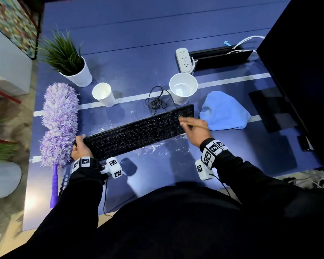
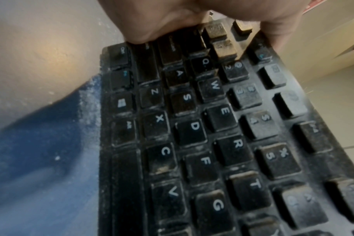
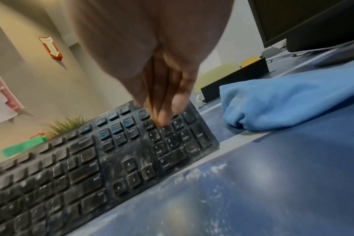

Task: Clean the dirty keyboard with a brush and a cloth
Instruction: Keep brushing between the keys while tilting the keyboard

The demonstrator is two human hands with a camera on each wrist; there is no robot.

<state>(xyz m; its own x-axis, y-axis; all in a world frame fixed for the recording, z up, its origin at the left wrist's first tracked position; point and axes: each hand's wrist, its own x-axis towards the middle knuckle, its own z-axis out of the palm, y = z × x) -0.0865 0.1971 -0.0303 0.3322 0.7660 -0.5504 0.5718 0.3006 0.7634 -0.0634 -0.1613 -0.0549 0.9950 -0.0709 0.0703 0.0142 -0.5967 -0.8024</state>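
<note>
- Now, nearest in, white dust lies scattered on the desk (image 1: pixel 157 75) along the front edge of the keyboard (image 1: pixel 138 131); a sleeve dragged through it would likely smear it wider or carry it back onto the keys.
- Left hand (image 1: pixel 79 148) has its grip curled round the keyboard's left end, thumb on top of the keys in the left wrist view. If that hold slackens, brushing pressure at the far end could swing the board, and the purple duster (image 1: pixel 59 124) just beside it might get nudged.
- Right hand (image 1: pixel 192 128) pinches a thin brush (image 1: pixel 196 125), fingers closed tight round the handle, tip down on the number pad. Press too hard and I'd guess grit packs between the keys instead of lifting out.
- Blue cloth (image 1: pixel 224 113) waits on the desk just beyond the keyboard's right end; dust flicked that way would dirty it before its turn.
- Farther back, two white cups (image 1: pixel 183 87) and a loose cable (image 1: pixel 156 101) sit near the keyboard's rear edge; a shove backward could tip one.
</note>
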